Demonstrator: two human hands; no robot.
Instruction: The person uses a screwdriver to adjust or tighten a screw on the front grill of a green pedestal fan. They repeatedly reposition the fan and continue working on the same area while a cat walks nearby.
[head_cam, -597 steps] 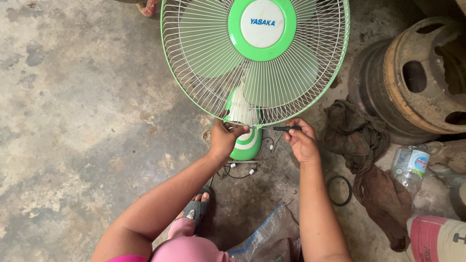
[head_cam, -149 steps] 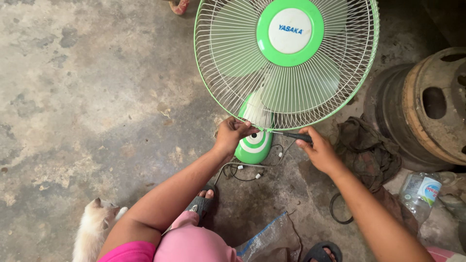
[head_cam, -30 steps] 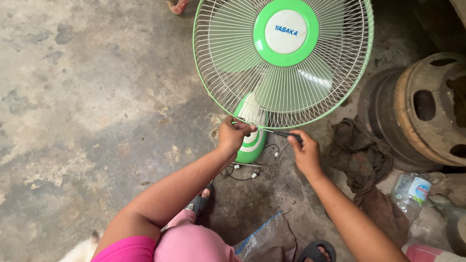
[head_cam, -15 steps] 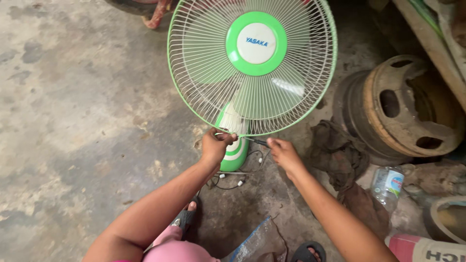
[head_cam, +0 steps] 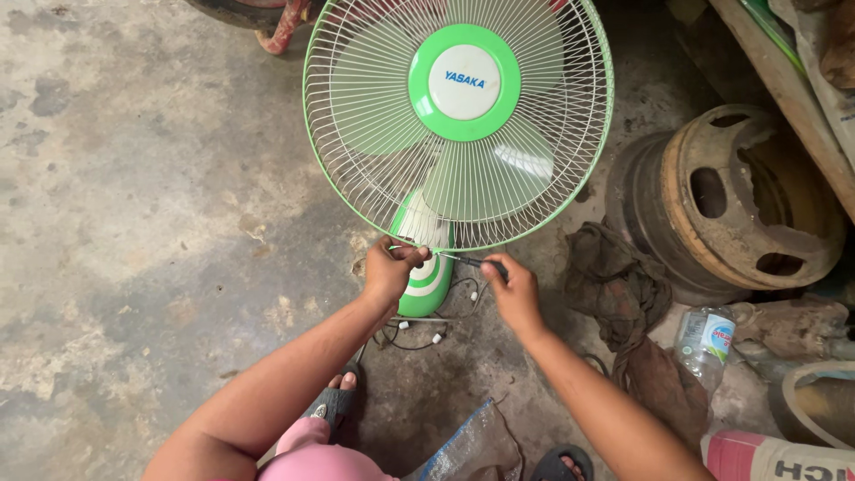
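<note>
A green and white table fan [head_cam: 459, 125] stands on the concrete floor [head_cam: 134, 223], its round wire grille [head_cam: 356, 107] tilted up toward the camera. The left hand [head_cam: 389, 272] sits at the lower rim of the grille, just above the fan's green base [head_cam: 426, 281]; its grip is closed, fingertips pinched together on the rim wire. The right hand [head_cam: 514, 289] lies just to the right of it, near the same lower rim, its grip clamped on a dark-handled screwdriver [head_cam: 476, 261] whose thin shaft points left toward the left hand's fingertips. The fan's rim thus lies between and slightly beyond the two hands. Loose wires [head_cam: 419, 330] with small white connectors trail on the floor beneath the base. To the right of the fan lie a crumpled brown rag [head_cam: 614, 281], a rusty wheel rim [head_cam: 739, 200] and a clear plastic bottle [head_cam: 704, 343]. A sandalled foot [head_cam: 334, 405] shows near the left forearm.
</note>
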